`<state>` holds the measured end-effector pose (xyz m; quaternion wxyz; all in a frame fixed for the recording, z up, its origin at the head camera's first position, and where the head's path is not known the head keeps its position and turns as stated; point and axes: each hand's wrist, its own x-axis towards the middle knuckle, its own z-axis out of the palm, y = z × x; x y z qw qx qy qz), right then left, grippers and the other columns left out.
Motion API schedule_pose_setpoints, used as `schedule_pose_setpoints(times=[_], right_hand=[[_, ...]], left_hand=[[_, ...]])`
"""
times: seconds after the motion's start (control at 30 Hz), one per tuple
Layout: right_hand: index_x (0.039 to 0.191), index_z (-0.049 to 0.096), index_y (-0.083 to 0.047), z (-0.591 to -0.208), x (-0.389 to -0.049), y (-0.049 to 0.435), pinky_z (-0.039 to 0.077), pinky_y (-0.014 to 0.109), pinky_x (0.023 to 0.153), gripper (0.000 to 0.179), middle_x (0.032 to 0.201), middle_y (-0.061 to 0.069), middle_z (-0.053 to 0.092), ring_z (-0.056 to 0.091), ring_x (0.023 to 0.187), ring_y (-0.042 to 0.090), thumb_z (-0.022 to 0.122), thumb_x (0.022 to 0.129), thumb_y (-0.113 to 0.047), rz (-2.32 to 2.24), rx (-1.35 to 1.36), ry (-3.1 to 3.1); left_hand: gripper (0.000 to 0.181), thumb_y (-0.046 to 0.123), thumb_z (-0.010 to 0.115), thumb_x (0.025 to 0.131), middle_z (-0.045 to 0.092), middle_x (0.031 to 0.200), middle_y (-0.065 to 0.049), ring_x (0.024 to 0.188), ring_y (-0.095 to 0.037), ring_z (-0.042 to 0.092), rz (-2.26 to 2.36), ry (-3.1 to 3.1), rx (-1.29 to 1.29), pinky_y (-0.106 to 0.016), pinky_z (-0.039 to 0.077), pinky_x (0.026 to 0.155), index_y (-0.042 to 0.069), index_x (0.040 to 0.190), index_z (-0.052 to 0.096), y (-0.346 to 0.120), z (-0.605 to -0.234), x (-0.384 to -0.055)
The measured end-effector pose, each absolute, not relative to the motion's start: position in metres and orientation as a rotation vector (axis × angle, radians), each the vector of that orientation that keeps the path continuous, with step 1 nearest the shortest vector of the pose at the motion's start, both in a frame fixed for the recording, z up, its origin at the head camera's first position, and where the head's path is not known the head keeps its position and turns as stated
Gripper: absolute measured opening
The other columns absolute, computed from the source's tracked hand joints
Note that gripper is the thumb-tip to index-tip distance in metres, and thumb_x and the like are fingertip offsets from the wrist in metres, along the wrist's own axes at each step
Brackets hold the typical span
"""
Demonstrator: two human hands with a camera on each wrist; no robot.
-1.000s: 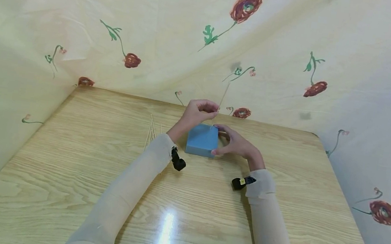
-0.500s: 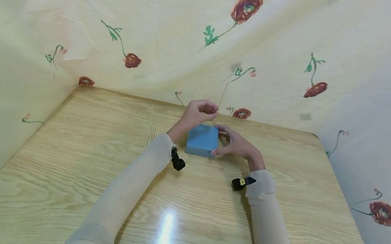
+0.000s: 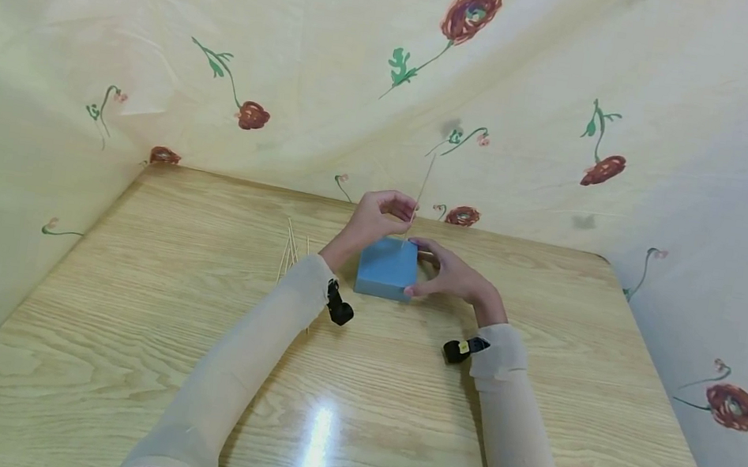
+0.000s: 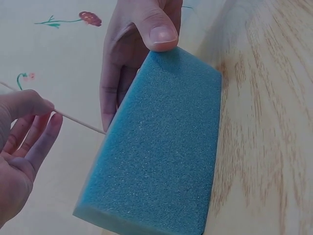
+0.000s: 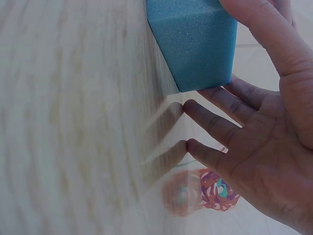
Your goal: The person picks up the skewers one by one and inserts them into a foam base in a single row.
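Note:
A blue foam block [image 3: 387, 267] rests on the wooden table, its rough porous face plain in the left wrist view. My left hand [image 3: 376, 218] pinches a thin wooden stick [image 3: 427, 177] between thumb and fingertips above the block's far right part. The stick leans slightly right, and its lower end meets the block's top; whether it has pierced the foam I cannot tell. Steadying the block from the right, my right hand [image 3: 454, 274] grips it with the thumb at the near side and fingers at the far side. Two of its fingertips [image 5: 190, 106] touch the table.
Several loose thin sticks [image 3: 289, 249] lie on the table [image 3: 192, 304] left of the block, partly covered by the left forearm. A flower-patterned cloth [image 3: 341, 61] hangs behind the table's back edge and along both sides.
The stick's upper end has swung slightly left, so it stands a little more upright, and my left fingers have shifted slightly left with it. My right hand and the block stay put.

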<state>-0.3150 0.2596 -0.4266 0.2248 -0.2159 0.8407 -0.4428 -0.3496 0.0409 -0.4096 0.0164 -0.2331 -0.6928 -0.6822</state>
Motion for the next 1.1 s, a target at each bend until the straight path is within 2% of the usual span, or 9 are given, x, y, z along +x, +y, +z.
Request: schedule_pose_setpoints(times=[0.07,0.3,0.47,0.87,1.1], right_hand=[[0.161,0.026,-0.011,-0.4261,-0.3145,0.2591,0.018,0.061,0.127,0.100,0.166,0.016,0.027,0.023,0.155,0.041,0.087,0.082,-0.017,-1.229,-0.594,2.315],[0.161,0.026,-0.010,-0.4263,-0.3147,0.2596,0.018,0.062,0.126,0.100,0.167,0.016,0.027,0.023,0.155,0.041,0.087,0.082,-0.017,-1.229,-0.599,2.312],[0.161,0.026,-0.011,-0.4262,-0.3147,0.2593,0.019,0.061,0.126,0.101,0.167,0.015,0.027,0.023,0.155,0.041,0.087,0.082,-0.017,-1.226,-0.596,2.314],[0.161,0.025,-0.011,-0.4251,-0.3138,0.2589,0.018,0.061,0.126,0.100,0.167,0.015,0.026,0.023,0.155,0.041,0.087,0.082,-0.017,-1.220,-0.597,2.317],[0.161,0.025,-0.009,-0.4253,-0.3142,0.2592,0.019,0.060,0.127,0.100,0.167,0.016,0.025,0.022,0.155,0.042,0.087,0.082,-0.017,-1.221,-0.608,2.315]], left_hand=[[0.027,-0.013,0.069,0.088,0.066,0.111,-0.036,0.086,-0.017,0.067,-2.133,-2.152,-0.726,-0.025,0.060,0.081,-0.013,0.114,0.067,0.0412,-0.4102,-0.3498],[0.025,-0.012,0.070,0.088,0.070,0.107,-0.030,0.086,-0.016,0.068,-2.123,-2.162,-0.707,-0.026,0.060,0.083,-0.007,0.112,0.070,0.0415,-0.4095,-0.3486],[0.026,-0.013,0.068,0.088,0.067,0.111,-0.035,0.088,-0.019,0.068,-2.123,-2.158,-0.725,-0.027,0.060,0.084,-0.009,0.114,0.068,0.0414,-0.4102,-0.3491],[0.028,-0.010,0.069,0.088,0.065,0.112,-0.037,0.090,-0.020,0.068,-2.095,-2.177,-0.739,-0.027,0.059,0.086,-0.012,0.116,0.066,0.0410,-0.4110,-0.3486],[0.029,-0.008,0.072,0.088,0.068,0.109,-0.031,0.092,-0.022,0.068,-2.076,-2.181,-0.752,-0.026,0.059,0.085,-0.011,0.117,0.066,0.0397,-0.4133,-0.3493]])
